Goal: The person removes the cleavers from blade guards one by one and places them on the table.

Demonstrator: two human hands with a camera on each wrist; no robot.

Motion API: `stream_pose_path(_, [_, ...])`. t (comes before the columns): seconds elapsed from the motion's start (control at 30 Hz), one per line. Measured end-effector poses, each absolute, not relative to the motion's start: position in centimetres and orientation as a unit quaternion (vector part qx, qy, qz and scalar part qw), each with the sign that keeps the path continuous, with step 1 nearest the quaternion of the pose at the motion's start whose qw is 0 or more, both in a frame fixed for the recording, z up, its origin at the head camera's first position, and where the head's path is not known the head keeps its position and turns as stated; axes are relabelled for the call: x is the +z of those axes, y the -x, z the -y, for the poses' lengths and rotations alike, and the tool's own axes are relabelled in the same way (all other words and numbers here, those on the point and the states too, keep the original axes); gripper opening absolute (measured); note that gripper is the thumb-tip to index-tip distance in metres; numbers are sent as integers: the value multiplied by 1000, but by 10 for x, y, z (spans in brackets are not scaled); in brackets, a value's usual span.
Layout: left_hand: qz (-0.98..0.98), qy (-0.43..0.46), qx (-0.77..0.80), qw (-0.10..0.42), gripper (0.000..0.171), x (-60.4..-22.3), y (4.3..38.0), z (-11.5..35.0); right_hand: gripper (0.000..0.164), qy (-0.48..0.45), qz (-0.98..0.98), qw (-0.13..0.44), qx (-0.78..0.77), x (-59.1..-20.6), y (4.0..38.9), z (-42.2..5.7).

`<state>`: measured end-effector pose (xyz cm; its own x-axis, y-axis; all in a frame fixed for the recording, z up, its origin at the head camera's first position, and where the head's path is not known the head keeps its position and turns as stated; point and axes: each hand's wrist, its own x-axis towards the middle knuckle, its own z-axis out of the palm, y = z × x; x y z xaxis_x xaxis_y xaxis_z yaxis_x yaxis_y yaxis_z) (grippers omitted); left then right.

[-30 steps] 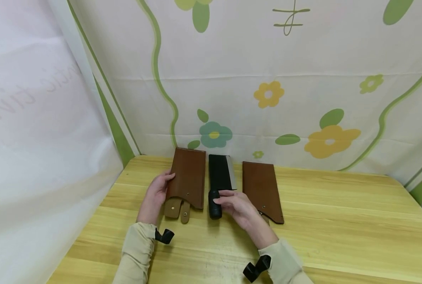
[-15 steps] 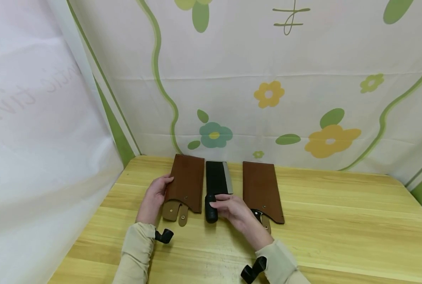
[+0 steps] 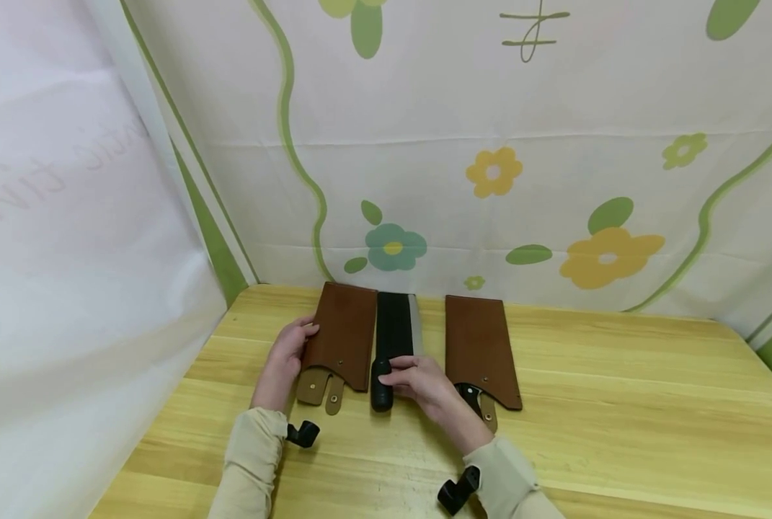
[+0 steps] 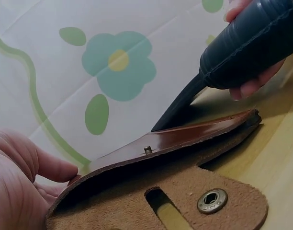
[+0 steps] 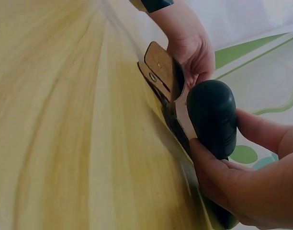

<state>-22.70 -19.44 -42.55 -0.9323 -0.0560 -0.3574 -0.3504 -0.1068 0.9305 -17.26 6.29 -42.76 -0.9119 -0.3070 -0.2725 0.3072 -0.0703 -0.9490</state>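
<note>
A brown leather knife sheath [image 3: 343, 328] lies at the left of the table, its tan snap straps toward me. My left hand [image 3: 288, 349] grips its left edge; in the left wrist view the thumb [image 4: 58, 165] presses on that edge and the sheath's mouth gapes a little. Right beside it is a cleaver [image 3: 394, 324] with a black blade face and a bright edge on the right. My right hand [image 3: 427, 382] pinches its black handle [image 3: 382, 389] between thumb and fingers. In the left wrist view, the handle is raised and the blade slopes down behind the sheath.
A second brown sheath [image 3: 476, 339] lies to the right, a black riveted handle [image 3: 470, 395] showing at its mouth. Behind the wood-grain table [image 3: 606, 404] hangs a white flowered cloth [image 3: 437, 194], close to the far ends of the sheaths. Another white cloth [image 3: 81, 288] hangs at the left.
The left sheath has come slightly toward me with my left hand on it. The cleaver in my right hand has shifted left and nearer, closing the gap to that sheath.
</note>
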Motion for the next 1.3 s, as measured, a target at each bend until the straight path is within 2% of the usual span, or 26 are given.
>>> stream_pose_path(0.3, [-680,132,715,93,55,-424,229,191,59,25,-645,247,-722,-423,172,-60])
stream_pose_path(0.37, [-691,122,707,91,55,-422,230,190,50,28,-647,253,-719,-419,170,-60])
stream_pose_path(0.47, [-706,111,694,89,55,-420,229,188,25,40,-651,254,-714,-416,169,-60])
stream_pose_path(0.53, [-719,103,682,90,55,-419,229,186,22,47,-653,254,-713,-413,169,-61])
stream_pose_path(0.57, [-725,99,675,91,56,-419,228,186,25,50,-650,255,-714,-413,169,-62])
stream_pose_path(0.7, [-761,90,636,93,57,-420,228,184,52,60,-629,261,-729,-412,170,-65])
stream_pose_path(0.73, [-772,88,623,94,57,-420,228,184,53,65,-626,264,-730,-413,171,-66])
stream_pose_path(0.9, [-812,66,571,96,58,-423,228,187,46,74,-649,261,-711,-414,174,-72])
stream_pose_path(1.3, [-831,82,546,70,60,-418,226,186,41,98,-666,191,-714,-383,185,-132])
